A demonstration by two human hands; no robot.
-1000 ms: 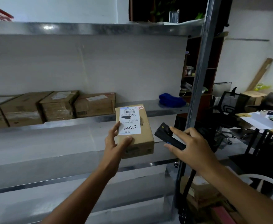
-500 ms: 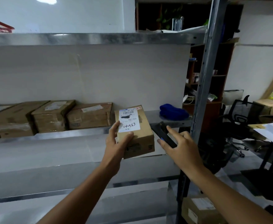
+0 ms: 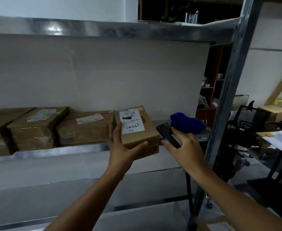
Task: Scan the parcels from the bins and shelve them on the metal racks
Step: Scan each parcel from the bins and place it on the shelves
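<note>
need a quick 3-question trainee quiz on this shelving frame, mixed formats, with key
1. True or false: the left hand grips the small brown cardboard parcel with a white label.
2. The right hand holds: A) a black handheld scanner; B) a tape roll; C) a marker pen.
3. Fill in: the crumpled cloth on the grey metal rack shelf, behind the scanner, is ____.
Key: 1 true; 2 A; 3 blue.

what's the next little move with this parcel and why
Probably push the parcel back onto the shelf: the left hand holds it at the front edge, beside the last box, and bare shelf shows between that box and the blue cloth.
</note>
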